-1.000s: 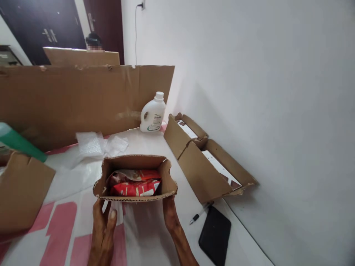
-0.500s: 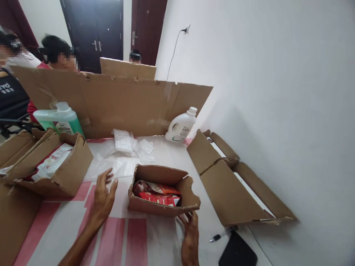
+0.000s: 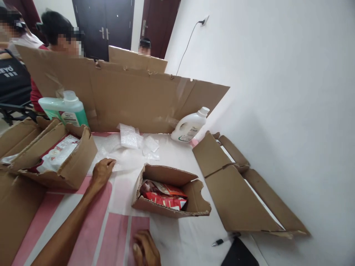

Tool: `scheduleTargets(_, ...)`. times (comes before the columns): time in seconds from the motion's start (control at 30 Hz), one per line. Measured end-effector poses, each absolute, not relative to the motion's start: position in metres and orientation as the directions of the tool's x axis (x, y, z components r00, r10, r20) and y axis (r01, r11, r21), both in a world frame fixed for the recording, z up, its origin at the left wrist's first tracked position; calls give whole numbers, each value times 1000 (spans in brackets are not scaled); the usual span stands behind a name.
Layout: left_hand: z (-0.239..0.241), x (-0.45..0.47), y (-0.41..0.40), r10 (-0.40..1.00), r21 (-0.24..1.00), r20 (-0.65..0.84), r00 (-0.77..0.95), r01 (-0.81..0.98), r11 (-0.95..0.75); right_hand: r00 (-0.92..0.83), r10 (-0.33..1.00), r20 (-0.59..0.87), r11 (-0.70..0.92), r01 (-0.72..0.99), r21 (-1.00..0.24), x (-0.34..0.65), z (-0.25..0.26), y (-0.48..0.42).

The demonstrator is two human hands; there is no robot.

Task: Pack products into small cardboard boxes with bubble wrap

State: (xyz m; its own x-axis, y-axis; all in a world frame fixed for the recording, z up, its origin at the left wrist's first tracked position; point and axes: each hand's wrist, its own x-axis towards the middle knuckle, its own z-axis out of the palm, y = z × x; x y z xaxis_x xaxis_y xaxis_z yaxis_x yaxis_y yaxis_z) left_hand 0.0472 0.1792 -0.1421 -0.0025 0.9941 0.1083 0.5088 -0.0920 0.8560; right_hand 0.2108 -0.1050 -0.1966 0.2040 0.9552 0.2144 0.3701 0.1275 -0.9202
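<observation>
The left hand (image 3: 102, 171), fingers curled and gripping nothing, presses on the plastic sheet (image 3: 122, 160) beside the open box (image 3: 172, 195) mid-table, so pinch its edge firmly before pulling, while the right hand (image 3: 145, 249) rests loosely open, empty, near the box.

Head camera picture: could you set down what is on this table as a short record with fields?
left hand: reaching forward, fingers on the bubble wrap
right hand: low at the near edge, holding nothing
small box: open, red packets inside, between the hands
left box: open, white packet inside
bottles: green bottle behind the left box; white bottle by the wall
right side: flat boxes, pen
backdrop: cardboard screen, people behind
</observation>
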Motion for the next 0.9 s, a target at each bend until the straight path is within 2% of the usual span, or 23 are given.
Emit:
scheduleTargets(0.1,-127,17,169,992,945,66,-105,327,-28,58,981,183,156,314,-936,203,-163,-79)
scheduleTargets(0.23,-104,-16,145,993,987,30,-118,159,-11,44,997,57,45,235,-971,191,-129,-40)
scheduleTargets(0.37,-105,-12,129,996,965,39,-77,260,-17,57,998,5,-10,251,-968,171,-129,-5)
scheduleTargets(0.5,-132,22,122,994,879,97,-47,472,-63,72,993,96,59,406,-912,160,-151,1)
scheduleTargets(0.6,-147,40,122,992,837,122,-21,540,-91,37,986,160,124,470,-874,167,-166,-14)
scheduleTargets(0.77,-139,43,145,992,866,123,-7,490,-104,-3,985,170,149,499,-854,182,-181,-31)
scheduleTargets(0.9,-106,59,176,994,941,106,15,322,-105,-14,992,126,117,482,-868,184,-182,-26)
